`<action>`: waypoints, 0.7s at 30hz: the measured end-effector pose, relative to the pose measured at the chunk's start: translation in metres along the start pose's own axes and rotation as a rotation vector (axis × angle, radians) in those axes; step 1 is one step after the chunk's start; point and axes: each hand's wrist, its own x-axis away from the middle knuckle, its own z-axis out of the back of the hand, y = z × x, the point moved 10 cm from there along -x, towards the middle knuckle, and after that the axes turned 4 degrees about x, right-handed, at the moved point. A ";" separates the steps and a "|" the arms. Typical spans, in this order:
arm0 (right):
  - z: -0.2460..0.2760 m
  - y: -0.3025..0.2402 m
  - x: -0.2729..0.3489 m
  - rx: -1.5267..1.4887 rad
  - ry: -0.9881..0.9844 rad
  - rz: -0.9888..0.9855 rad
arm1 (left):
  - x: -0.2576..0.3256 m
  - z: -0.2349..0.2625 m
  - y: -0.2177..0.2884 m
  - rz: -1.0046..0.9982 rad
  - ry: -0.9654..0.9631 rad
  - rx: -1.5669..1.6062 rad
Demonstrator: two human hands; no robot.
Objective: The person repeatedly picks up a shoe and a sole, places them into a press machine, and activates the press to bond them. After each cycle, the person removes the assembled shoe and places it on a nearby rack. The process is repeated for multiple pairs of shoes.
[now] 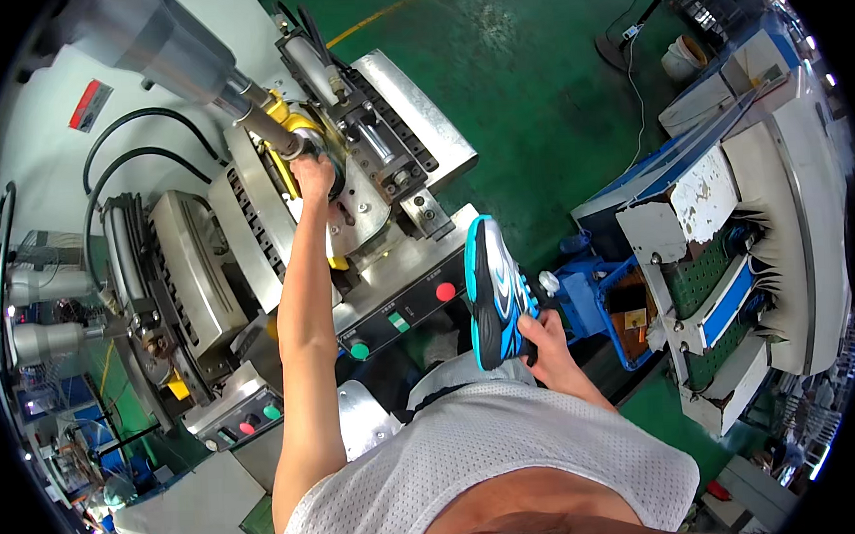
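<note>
My right hand [543, 343] grips a sneaker [498, 288] near one end, its fingers partly hidden behind it. The sneaker is white, silver and bright blue with a black sole, and it is held upright in front of the control panel. My left arm is stretched far forward into a metal press machine [358, 213]. There my left hand [313, 177] is closed at the foot of the press rod [267, 129], against something dark. What it holds is hidden by the hand and rod. Yellow parts [292, 115] of the machine surround that spot.
Below the press runs a black control panel [401, 321] with red and green buttons. A second press station [194, 263] stands at the left. On the right are a blue crate [625, 320] and a white machine [713, 254] with bristle curtains; a white bucket [683, 58] is farther back.
</note>
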 end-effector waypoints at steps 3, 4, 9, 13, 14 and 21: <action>-0.008 -0.016 -0.008 -0.027 -0.037 0.080 | -0.009 -0.021 0.008 0.052 0.016 0.078; -0.015 -0.021 -0.014 -0.031 -0.030 0.119 | -0.008 -0.023 -0.002 0.192 0.024 0.058; -0.052 -0.029 -0.049 0.142 -0.090 0.107 | -0.028 0.029 -0.046 0.335 0.102 0.383; -0.104 -0.053 -0.093 0.305 -0.116 0.292 | 0.039 0.100 0.009 0.296 0.031 0.593; -0.132 -0.056 -0.108 0.364 -0.155 0.307 | 0.068 0.138 0.012 0.125 0.153 0.576; -0.296 -0.017 -0.359 1.276 -0.131 0.283 | 0.335 0.245 -0.009 0.063 -0.051 0.761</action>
